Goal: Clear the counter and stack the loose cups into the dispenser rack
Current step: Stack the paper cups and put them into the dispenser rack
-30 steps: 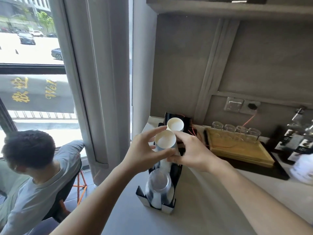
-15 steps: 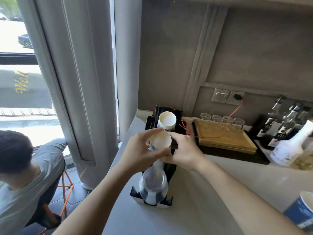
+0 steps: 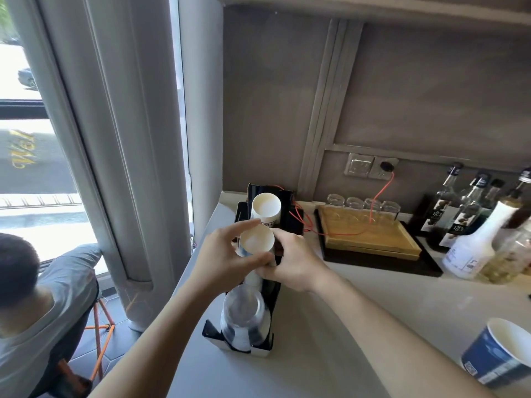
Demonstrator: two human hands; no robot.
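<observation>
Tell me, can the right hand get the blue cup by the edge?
Probably yes, once free. The right hand is gripping the paper cup now, but bare counter lies before the blue cup.

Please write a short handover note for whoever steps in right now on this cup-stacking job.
Left hand and right hand: both grip the paper cup stack in the middle slot of the black dispenser rack.
Rack: another paper cup stack sits in the rear slot, clear plastic cups in the front slot.
Done: middle stack appears almost seated.
Left: let go, then fetch the loose blue paper cup on the counter at lower right and add it.
</observation>
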